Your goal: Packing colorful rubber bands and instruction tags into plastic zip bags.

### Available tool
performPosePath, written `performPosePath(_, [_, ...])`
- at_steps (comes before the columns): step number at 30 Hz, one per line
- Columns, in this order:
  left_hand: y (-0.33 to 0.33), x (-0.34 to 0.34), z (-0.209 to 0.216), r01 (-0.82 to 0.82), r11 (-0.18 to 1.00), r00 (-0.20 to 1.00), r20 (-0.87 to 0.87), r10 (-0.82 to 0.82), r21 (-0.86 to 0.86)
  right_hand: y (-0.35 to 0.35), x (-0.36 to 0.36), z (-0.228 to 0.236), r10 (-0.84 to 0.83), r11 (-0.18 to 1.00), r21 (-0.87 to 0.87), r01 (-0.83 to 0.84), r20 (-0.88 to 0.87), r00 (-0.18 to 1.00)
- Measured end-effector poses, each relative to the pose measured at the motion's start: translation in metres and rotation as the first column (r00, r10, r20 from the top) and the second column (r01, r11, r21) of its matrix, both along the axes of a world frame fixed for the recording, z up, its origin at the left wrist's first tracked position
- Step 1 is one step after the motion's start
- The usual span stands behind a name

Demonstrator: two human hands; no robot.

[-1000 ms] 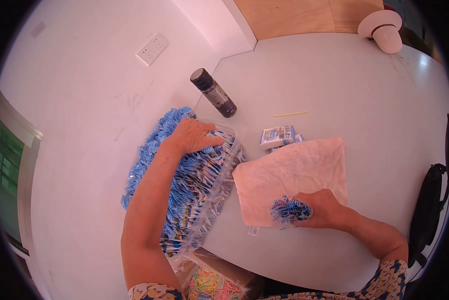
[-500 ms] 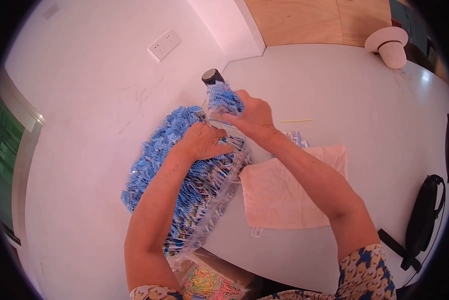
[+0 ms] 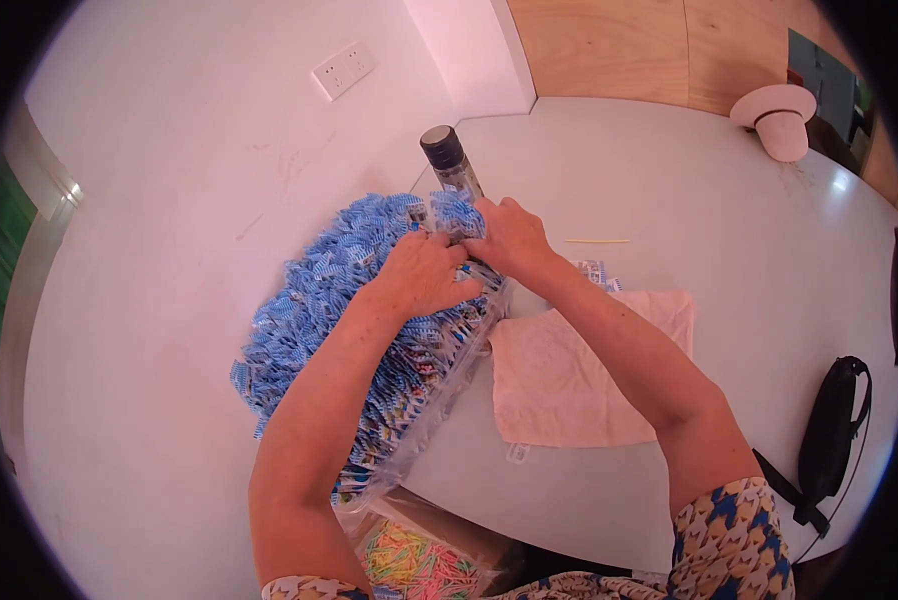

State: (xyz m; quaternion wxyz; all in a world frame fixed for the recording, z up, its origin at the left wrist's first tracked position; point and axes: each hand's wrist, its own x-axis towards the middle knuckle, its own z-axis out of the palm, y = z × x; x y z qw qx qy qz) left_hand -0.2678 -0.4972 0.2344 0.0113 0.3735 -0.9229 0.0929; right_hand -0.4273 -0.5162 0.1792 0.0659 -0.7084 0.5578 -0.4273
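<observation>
The right hand is closed on a blue bunch, at the far end of the bag, near the bottle. The left hand lies over the blue packets, its thumb apart from the fingers; whether it grips any, I cannot tell. Just beside the bag, the cloth lies flat.

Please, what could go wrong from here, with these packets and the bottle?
The right hand holds a bunch close to the bottle, and might bump it. The other packets are crowded together, with the left hand among them, so some could perhaps bend or slip out.
</observation>
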Motion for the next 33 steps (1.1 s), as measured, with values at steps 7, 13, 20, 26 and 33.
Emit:
performPosePath(7, [0.002,0.002,0.032,-0.063,0.991,0.854,-0.52,-0.006,-0.115,-0.004,-0.004,-0.023,0.124,0.991,-0.041,-0.127,-0.054,0.991])
performPosePath(13, [-0.051,-0.005,0.006,-0.032,0.982,0.912,-0.397,0.104,0.184,-0.011,-0.02,0.006,0.339,0.933,0.172,-0.316,-0.123,0.933])
performPosePath(20, [-0.053,-0.011,-0.016,-0.033,0.941,0.905,-0.39,0.172,0.338,0.011,-0.018,0.001,0.278,0.943,0.256,-0.213,-0.252,0.927])
performPosePath(26, [-0.023,-0.012,0.001,-0.033,0.977,0.824,-0.548,0.145,0.209,0.02,-0.037,-0.021,0.338,0.93,-0.113,-0.35,-0.115,0.934])
performPosePath(33, [0.204,0.04,0.01,-0.088,0.986,0.491,-0.867,-0.08,-0.14,0.121,-0.075,-0.052,0.233,0.971,0.002,-0.241,0.246,0.941])
